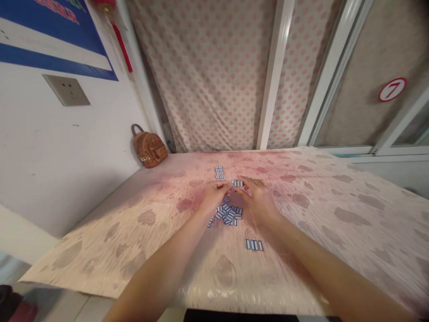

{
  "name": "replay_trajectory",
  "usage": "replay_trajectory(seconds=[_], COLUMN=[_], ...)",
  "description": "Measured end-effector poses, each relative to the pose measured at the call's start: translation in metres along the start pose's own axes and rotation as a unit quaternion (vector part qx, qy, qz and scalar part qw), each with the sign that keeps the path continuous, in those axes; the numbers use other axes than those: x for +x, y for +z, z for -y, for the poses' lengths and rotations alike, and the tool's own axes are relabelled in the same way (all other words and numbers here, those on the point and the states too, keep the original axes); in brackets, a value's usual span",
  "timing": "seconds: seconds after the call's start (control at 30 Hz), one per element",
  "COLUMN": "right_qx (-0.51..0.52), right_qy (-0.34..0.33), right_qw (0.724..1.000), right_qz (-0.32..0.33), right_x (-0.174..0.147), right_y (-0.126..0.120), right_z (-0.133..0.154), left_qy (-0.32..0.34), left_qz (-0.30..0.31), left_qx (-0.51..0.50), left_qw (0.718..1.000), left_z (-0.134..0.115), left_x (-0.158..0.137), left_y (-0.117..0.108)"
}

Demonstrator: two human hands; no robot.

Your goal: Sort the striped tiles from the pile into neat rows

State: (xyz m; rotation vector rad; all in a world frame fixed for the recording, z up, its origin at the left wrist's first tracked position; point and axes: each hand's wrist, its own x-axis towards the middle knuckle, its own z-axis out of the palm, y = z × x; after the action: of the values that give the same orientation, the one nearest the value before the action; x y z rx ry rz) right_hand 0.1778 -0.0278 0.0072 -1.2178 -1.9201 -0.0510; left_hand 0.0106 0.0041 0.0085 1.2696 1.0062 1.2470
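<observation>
Between my two hands is a short row of small blue-and-white tiles (237, 184). My left hand (216, 193) has its fingers closed at the row's left end. At the right end, the thumb and fingers of my right hand (258, 193) curve round the tiles. Whether the row is lifted or rests on the table, I cannot tell. Just beyond my left hand lies a neat block of stacked rows of tiles (219, 172). Nearer to me, below the hands, is a loose heap of tiles (229, 214), partly hidden by my left wrist.
A separate group of tiles (254, 245) lies near my right forearm. The table (161, 250) wears a pink patterned cover. A small brown backpack (150, 148) leans on the wall at the back left. A dotted curtain (214, 80) hangs behind the table.
</observation>
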Motion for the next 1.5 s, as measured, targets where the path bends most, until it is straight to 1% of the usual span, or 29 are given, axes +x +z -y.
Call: replay_trajectory(seconds=[0.07, 0.1, 0.17, 0.23, 0.33, 0.5, 0.57, 0.63, 0.77, 0.9, 0.97, 1.07, 1.13, 1.17, 1.27, 1.37, 1.5], right_qx=[0.021, 0.029, 0.04, 0.046, 0.041, -0.019, -0.048, -0.058, -0.033, -0.022, 0.009, 0.106, 0.165, 0.186, 0.229, 0.263, 0.294], right_qy=[0.025, 0.03, 0.026, 0.016, -0.002, -0.033, -0.03, -0.015, 0.02, 0.032, 0.044, 0.081, 0.109, 0.124, 0.165, 0.186, 0.229], right_qw=[0.999, 0.999, 0.998, 0.994, 0.987, 0.968, 0.961, 0.959, 0.963, 0.969, 0.978, 0.986, 0.978, 0.973, 0.958, 0.945, 0.927], right_qz=[-0.007, 0.004, 0.052, 0.103, 0.157, 0.247, 0.269, 0.276, 0.266, 0.245, 0.203, 0.105, 0.059, 0.048, 0.047, 0.053, 0.039], right_x=[-0.002, -0.002, -0.003, -0.002, 0.006, 0.025, 0.032, 0.036, 0.038, 0.034, 0.032, 0.03, 0.028, 0.026, 0.02, 0.013, 0.008], right_y=[0.005, 0.008, 0.014, 0.02, 0.03, 0.046, 0.051, 0.054, 0.053, 0.042, 0.031, 0.013, 0.004, 0.001, 0.0, 0.0, -0.003], right_z=[-0.003, -0.005, -0.01, -0.014, -0.015, -0.008, -0.007, -0.007, -0.011, -0.015, -0.014, -0.012, -0.009, -0.009, -0.007, -0.005, 0.001], left_qy=[0.032, 0.04, 0.04, 0.035, 0.047, 0.072, 0.077, 0.083, 0.095, 0.083, 0.08, 0.07, 0.065, 0.064, 0.067, 0.072, 0.071], left_qz=[-0.057, -0.082, -0.111, -0.117, -0.116, -0.116, -0.108, -0.103, -0.102, -0.098, -0.093, -0.092, -0.084, -0.078, -0.058, -0.05, -0.038], left_qx=[0.021, 0.027, 0.025, 0.019, 0.03, 0.063, 0.06, 0.053, 0.062, 0.065, 0.056, 0.048, 0.043, 0.042, 0.057, 0.084, 0.092], left_qw=[0.998, 0.996, 0.993, 0.992, 0.992, 0.989, 0.989, 0.99, 0.988, 0.99, 0.991, 0.992, 0.993, 0.994, 0.994, 0.993, 0.992], left_z=[-0.005, -0.007, -0.009, -0.007, -0.001, 0.005, 0.004, 0.003, 0.001, 0.004, 0.004, 0.004, 0.003, 0.003, 0.003, 0.002, -0.001], left_x=[0.005, 0.007, 0.013, 0.018, 0.024, 0.028, 0.028, 0.027, 0.025, 0.025, 0.025, 0.021, 0.017, 0.015, 0.01, 0.006, 0.002], left_y=[-0.008, -0.012, -0.02, -0.026, -0.03, -0.03, -0.029, -0.028, -0.026, -0.026, -0.025, -0.021, -0.017, -0.015, -0.009, -0.004, 0.002])
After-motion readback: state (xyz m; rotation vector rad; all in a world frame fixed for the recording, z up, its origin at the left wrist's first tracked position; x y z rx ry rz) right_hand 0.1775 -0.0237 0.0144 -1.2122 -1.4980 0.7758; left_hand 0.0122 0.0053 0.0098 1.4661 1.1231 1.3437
